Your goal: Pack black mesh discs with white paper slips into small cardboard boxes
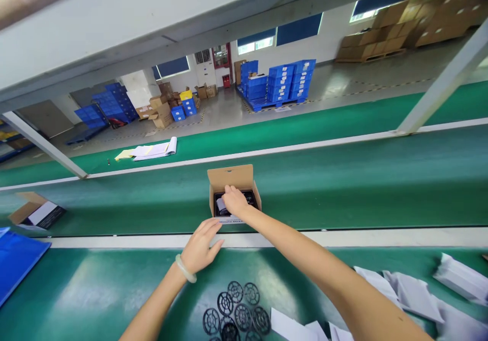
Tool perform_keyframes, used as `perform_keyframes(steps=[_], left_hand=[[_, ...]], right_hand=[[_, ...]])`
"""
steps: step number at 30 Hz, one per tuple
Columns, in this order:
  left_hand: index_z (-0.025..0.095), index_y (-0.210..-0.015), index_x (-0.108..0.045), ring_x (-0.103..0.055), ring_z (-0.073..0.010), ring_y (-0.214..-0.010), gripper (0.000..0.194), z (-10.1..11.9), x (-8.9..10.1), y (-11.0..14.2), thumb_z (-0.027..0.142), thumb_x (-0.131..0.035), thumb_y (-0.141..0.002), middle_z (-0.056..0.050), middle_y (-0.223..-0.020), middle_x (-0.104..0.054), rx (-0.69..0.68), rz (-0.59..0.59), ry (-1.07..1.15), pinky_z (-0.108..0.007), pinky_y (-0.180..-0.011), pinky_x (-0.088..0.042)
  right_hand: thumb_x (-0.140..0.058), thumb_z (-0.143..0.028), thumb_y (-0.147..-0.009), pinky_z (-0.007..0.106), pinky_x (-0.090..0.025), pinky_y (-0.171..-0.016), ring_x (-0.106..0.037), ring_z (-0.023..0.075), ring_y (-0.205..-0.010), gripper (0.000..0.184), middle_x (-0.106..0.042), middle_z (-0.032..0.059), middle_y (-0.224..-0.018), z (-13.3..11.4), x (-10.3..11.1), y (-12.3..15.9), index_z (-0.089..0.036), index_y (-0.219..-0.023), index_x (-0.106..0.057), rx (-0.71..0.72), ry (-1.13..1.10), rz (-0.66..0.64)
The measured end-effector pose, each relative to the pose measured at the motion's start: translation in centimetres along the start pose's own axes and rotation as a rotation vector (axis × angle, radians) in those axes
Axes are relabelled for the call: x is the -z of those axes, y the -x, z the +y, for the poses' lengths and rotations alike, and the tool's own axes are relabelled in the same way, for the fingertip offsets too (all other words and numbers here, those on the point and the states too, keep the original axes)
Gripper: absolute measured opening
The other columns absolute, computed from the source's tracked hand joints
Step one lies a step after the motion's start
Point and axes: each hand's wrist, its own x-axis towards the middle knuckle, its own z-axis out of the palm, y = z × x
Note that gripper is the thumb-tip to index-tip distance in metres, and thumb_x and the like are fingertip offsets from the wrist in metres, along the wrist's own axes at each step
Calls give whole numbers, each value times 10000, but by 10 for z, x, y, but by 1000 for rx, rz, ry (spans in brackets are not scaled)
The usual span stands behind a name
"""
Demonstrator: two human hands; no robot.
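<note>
An open cardboard box (230, 177) stands on the green conveyor belt in front of me, its lid flap raised at the back. Black contents and a small greyish item (221, 206) show inside. My right hand (235, 201) reaches into the box with fingers bent downward; whatever they grip is hidden. Beside the front left corner of the box, my left hand (201, 244) is open with fingers stretched out, a pale bangle on its wrist. Its fingertips are at the box's lower edge; whether they touch it I cannot tell. Several black spoked discs (243, 317) lie on the near surface.
Another open box (38, 213) sits on the belt at left, above a blue bin (23, 259). White packets (414, 295) lie at lower right, white papers (292, 327) near my right forearm. Papers (154, 150) rest beyond the belt, between white posts (444, 79). A beam crosses overhead.
</note>
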Motion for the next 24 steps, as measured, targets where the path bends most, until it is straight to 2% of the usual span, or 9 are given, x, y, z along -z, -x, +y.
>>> perform_keyframes(steps=[3, 6, 9, 12, 15, 18, 21, 24], left_hand=[[146, -1229, -583, -517, -282, -1219, 357, 10, 7, 30, 309, -491, -925, -159, -1261, -607, 53, -6, 43, -512, -1040, -446], [162, -1213, -591, -571, -268, -1109, 360, 25, 6, 55, 338, -532, -905, -144, -1179, -635, 138, -75, 103, -485, -985, -481], [166, -1228, -579, -565, -265, -1062, 397, 46, -5, 67, 342, -589, -872, -126, -1153, -624, 198, -172, 145, -463, -958, -486], [143, -1240, -562, -531, -272, -1054, 430, 68, -24, 62, 309, -623, -848, -122, -1150, -598, 202, -250, 140, -458, -968, -463], [128, -1133, -599, -505, -276, -1034, 335, 83, -43, 47, 267, -639, -831, -119, -1100, -578, 216, -288, 96, -442, -943, -456], [142, -942, -603, -500, -268, -981, 165, 89, -55, 35, 200, -658, -798, -103, -1019, -574, 253, -308, 83, -415, -885, -454], [176, -801, -551, -500, -252, -909, 94, 92, -53, 29, 150, -638, -777, -65, -896, -583, 277, -282, 171, -400, -839, -431], [191, -745, -515, -521, -222, -826, 106, 97, -37, 36, 208, -604, -801, -41, -802, -586, 328, -188, 466, -382, -805, -423]], right_hand=[[-549, -91, -941, 414, -407, -901, -499, 311, -1072, 126, -570, 175, -1110, 7, 13, 14, -71, -957, -673, 59, 74, -3], [-494, -100, -970, 402, -374, -906, -484, 322, -1069, 186, -562, 190, -1099, 13, 27, 48, -67, -1043, -662, 126, 89, 28], [-507, -161, -1005, 354, -378, -913, -514, 263, -1027, 183, -591, 109, -1089, 17, 33, 106, -137, -1140, -627, 224, 52, 24], [-610, -162, -964, 348, -423, -891, -554, 244, -984, 126, -623, 70, -1051, 22, 26, 172, -153, -1086, -643, 300, -36, -75], [-716, -160, -892, 388, -474, -856, -578, 275, -960, 163, -634, 82, -1026, 28, 14, 228, -146, -1043, -657, 248, -27, -213], [-815, -172, -801, 420, -501, -834, -580, 316, -944, 247, -627, 122, -1001, 26, 1, 266, -110, -990, -670, 141, 93, -304], [-810, -146, -795, 427, -500, -851, -564, 323, -973, 261, -615, 135, -1019, 19, -7, 285, -92, -998, -655, 41, 109, -293], [-738, -91, -838, 395, -489, -837, -561, 298, -972, 177, -616, 107, -1009, 16, -9, 294, -118, -975, -629, -23, 28, -244]])
